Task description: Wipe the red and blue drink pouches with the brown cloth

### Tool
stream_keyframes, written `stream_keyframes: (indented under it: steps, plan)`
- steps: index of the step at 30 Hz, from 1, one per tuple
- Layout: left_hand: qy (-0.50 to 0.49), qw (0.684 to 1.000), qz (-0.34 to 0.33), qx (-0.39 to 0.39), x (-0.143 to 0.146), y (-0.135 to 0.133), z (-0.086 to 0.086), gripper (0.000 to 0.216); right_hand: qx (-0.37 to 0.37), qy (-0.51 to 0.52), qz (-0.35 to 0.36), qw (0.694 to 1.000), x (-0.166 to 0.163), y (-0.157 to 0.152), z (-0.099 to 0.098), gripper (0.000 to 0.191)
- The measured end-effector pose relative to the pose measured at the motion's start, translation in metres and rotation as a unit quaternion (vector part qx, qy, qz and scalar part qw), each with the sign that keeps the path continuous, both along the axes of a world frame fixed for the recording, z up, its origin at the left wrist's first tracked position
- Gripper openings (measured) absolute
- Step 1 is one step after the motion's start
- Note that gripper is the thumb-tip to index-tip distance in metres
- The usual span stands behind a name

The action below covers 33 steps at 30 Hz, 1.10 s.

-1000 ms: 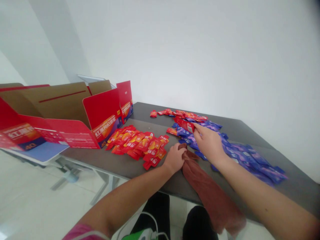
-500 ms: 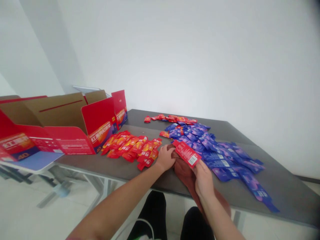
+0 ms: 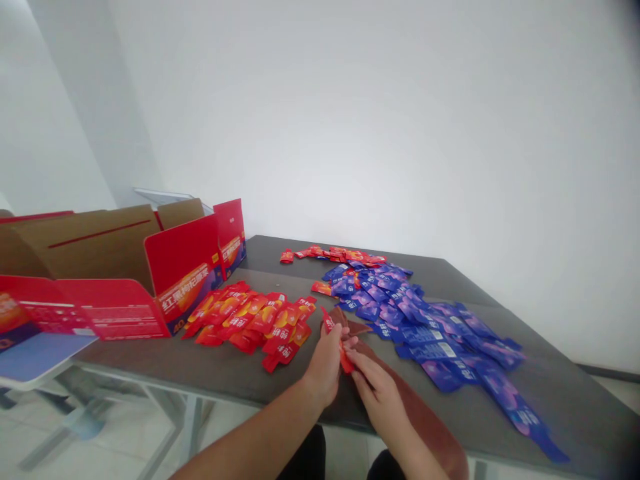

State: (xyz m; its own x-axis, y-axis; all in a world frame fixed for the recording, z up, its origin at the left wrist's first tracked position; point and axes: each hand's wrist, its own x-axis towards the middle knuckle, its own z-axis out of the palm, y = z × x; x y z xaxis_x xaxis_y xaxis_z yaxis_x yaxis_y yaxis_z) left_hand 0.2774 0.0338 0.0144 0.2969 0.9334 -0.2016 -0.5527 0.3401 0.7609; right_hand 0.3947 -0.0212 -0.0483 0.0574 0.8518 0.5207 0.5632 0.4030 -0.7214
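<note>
Carton flaps [image 3: 183,257] stand open, the bottom hidden, while both hands [image 3: 326,365] grip a red sachet [image 3: 345,362].

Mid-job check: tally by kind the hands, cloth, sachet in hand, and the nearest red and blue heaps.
Left hand and right hand: 2
Brown cloth: 1
Red sachet in hand: 1
Nearest red heap: 1
Blue heap: 1
Total: 6, each heap counted as one; its sachets overlap too much to count.

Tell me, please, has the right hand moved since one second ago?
Yes. Against the table, the right hand has moved toward the near edge and a little left, from over the blue packets to beside the left hand.
</note>
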Motion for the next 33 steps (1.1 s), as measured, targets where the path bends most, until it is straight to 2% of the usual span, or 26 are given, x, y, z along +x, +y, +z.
stream_keyframes:
  steps: [3, 5, 8, 11, 13, 15, 17, 19, 21, 22, 24, 25, 29, 31, 33]
  plan:
    - [-0.040, 0.999, -0.004, 0.005, -0.019, 0.004, 0.009, 0.027, 0.019, -0.090, -0.085, 0.992, -0.003, 0.003, -0.004, 0.041]
    - [-0.090, 0.995, -0.037, -0.011, -0.036, 0.001, 0.016, 0.033, -0.013, -0.158, -0.131, 0.979, -0.007, 0.005, -0.006, 0.043]
    - [-0.149, 0.983, -0.094, -0.058, -0.058, -0.011, 0.025, 0.042, -0.084, -0.215, -0.128, 0.965, -0.011, 0.010, -0.009, 0.042]
    - [-0.142, 0.979, -0.115, -0.088, -0.074, -0.025, 0.030, 0.045, -0.115, -0.175, -0.141, 0.968, -0.004, 0.015, -0.004, 0.032]
    - [-0.131, 0.980, -0.111, -0.098, -0.081, -0.033, 0.031, 0.045, -0.109, -0.116, -0.190, 0.969, 0.005, 0.010, 0.006, 0.033]
    - [-0.118, 0.983, -0.100, -0.104, -0.085, -0.038, 0.031, 0.046, -0.084, -0.044, -0.265, 0.960, 0.009, -0.003, 0.020, 0.037]
    - [-0.105, 0.985, -0.085, -0.109, -0.084, -0.042, 0.028, 0.047, -0.046, -0.013, -0.305, 0.951, 0.002, -0.025, 0.034, 0.041]
    - [-0.111, 0.984, -0.090, -0.109, -0.077, -0.046, 0.023, 0.048, 0.011, -0.042, -0.271, 0.962, -0.020, -0.049, 0.042, 0.036]
    - [-0.142, 0.971, -0.151, -0.118, -0.065, -0.051, 0.015, 0.047, 0.079, -0.094, -0.167, 0.978, -0.048, -0.065, 0.044, 0.030]
    - [-0.160, 0.959, -0.194, -0.128, -0.058, -0.055, 0.011, 0.046, 0.086, -0.116, -0.135, 0.980, -0.060, -0.068, 0.044, 0.029]
    - [-0.179, 0.937, -0.256, -0.158, -0.044, -0.064, 0.002, 0.045, 0.088, -0.160, -0.121, 0.976, -0.075, -0.067, 0.042, 0.028]
    - [-0.178, 0.933, -0.262, -0.172, -0.038, -0.068, -0.002, 0.044, 0.077, -0.169, -0.135, 0.973, -0.075, -0.063, 0.042, 0.028]
    - [-0.133, 0.951, -0.189, -0.208, -0.030, -0.077, -0.007, 0.041, -0.008, -0.120, -0.212, 0.970, -0.036, -0.044, 0.044, 0.031]
    - [-0.110, 0.957, -0.170, -0.206, -0.036, -0.074, -0.005, 0.042, -0.057, -0.040, -0.247, 0.966, -0.012, -0.040, 0.044, 0.035]
    - [-0.075, 0.969, -0.168, -0.166, -0.043, -0.067, -0.001, 0.045, -0.099, 0.075, -0.279, 0.952, 0.001, -0.043, 0.043, 0.040]
